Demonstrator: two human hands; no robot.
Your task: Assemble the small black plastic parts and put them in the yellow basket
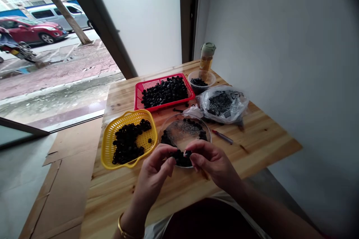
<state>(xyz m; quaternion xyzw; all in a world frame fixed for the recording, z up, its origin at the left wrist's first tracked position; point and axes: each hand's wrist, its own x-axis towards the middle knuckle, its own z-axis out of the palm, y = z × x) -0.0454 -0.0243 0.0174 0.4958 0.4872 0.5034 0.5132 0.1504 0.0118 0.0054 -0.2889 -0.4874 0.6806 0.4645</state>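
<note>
Above the near rim of a round clear tray (209, 134), my two hands are close together. My right hand (211, 158) pinches a small black piece (187, 154) between thumb and fingertips. My left hand (160, 164) has its thumb and forefinger bent toward each other beside dark pieces; whether it grips one is too small to tell. Black pieces lie around the inside of the tray, with thin clear strands in its middle. To the left, a yellow basket (106, 143) holds many black round pieces.
Behind the tray stands a red basket (136, 99) of black pieces. At the back right are a plastic bag (238, 110) of black parts, a clear bowl (213, 79) and a bottle (206, 56). A pen-like tool (223, 137) lies right of the tray.
</note>
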